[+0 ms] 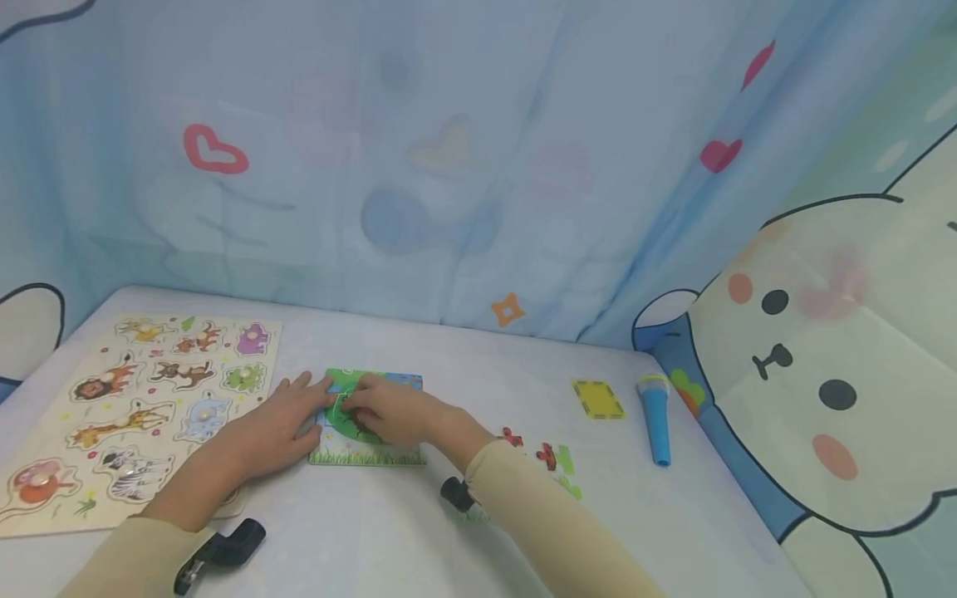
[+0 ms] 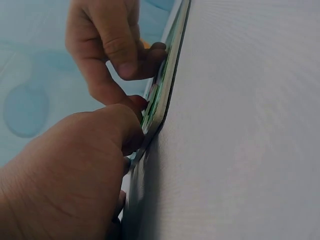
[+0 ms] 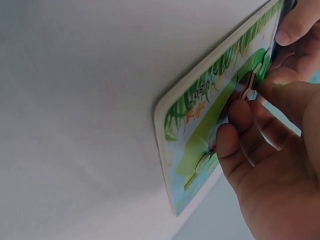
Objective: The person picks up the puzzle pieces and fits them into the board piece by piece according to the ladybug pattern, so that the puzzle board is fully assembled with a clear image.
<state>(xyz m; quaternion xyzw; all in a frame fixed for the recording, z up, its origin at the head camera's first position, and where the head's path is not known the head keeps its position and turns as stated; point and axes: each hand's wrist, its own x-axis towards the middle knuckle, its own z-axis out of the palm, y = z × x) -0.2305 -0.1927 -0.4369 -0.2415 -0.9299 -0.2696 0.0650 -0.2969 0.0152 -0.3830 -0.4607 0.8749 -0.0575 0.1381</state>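
Note:
A small jigsaw board with a green shape and a grass border lies flat on the table. My left hand rests at its left edge, fingers extended and the fingertips touching the board. Over the middle of the board, my right hand pinches a small brown-and-white puzzle piece between thumb and fingers, low against the green picture. Most of that piece is hidden by the fingers. In the left wrist view, the fingertips of both hands come close together at the board's edge.
A large wooden animal peg puzzle lies to the left. Loose puzzle pieces are partly hidden by my right forearm. Farther right are a yellow square piece and a blue toy microphone. A printed curtain hangs behind the table.

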